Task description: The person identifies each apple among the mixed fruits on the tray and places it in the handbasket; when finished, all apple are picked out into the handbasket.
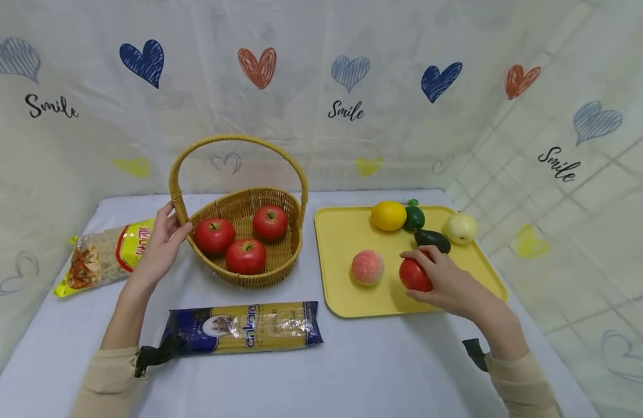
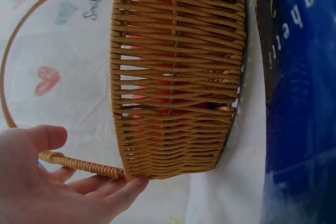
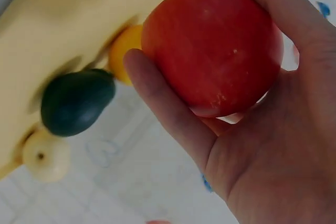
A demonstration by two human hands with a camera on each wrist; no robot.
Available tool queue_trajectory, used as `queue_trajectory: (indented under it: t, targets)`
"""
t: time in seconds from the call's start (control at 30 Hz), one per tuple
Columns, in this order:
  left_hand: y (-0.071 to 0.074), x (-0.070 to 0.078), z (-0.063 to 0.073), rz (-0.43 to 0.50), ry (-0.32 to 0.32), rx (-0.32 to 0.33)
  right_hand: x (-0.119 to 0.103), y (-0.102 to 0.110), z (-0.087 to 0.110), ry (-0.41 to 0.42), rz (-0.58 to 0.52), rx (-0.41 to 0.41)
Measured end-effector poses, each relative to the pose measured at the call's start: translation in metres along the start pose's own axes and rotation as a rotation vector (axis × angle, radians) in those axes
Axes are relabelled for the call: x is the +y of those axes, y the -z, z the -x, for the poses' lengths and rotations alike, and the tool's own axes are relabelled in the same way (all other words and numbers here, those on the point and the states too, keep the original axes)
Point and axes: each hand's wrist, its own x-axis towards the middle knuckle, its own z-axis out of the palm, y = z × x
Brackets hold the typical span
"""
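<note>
My right hand point(image 1: 446, 287) grips a red apple point(image 1: 415, 274) over the near right part of the yellow tray point(image 1: 339, 299); in the right wrist view the thumb and fingers lie around the apple point(image 3: 212, 45). On the left, my left hand point(image 1: 161, 244) touches the wicker basket point(image 1: 263, 281) where its tall handle meets the rim. Straight fingers point(image 2: 118, 192) reach along the outside of the handle and rim in the left wrist view, with the thumb apart from them. Several red apples point(image 1: 246, 256) sit inside the basket.
A fuzzy pink peach point(image 1: 367, 267), a yellow fruit point(image 1: 388, 216), a dark green avocado point(image 1: 433, 240), another green piece point(image 1: 415, 219) and a pale round fruit point(image 1: 460, 227) lie on the tray. A pasta packet point(image 1: 243, 328) lies in front of the basket; another food packet point(image 1: 104, 255) lies left.
</note>
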Motion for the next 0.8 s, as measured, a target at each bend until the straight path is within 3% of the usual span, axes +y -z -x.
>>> queue_trajectory:
  t: [0.33,0.6,0.8]
  targets:
    - [-0.001,0.000,0.001,-0.010,-0.010,-0.001,-0.046,-0.003,-0.016,0.220,0.000,0.043]
    - [-0.001,0.001,0.000,-0.029,-0.001,-0.002,-0.073,-0.007,-0.030,0.260,-0.038,0.008]
    - [-0.001,-0.001,0.002,-0.014,-0.009,0.002,-0.099,-0.012,-0.047,0.343,-0.040,0.007]
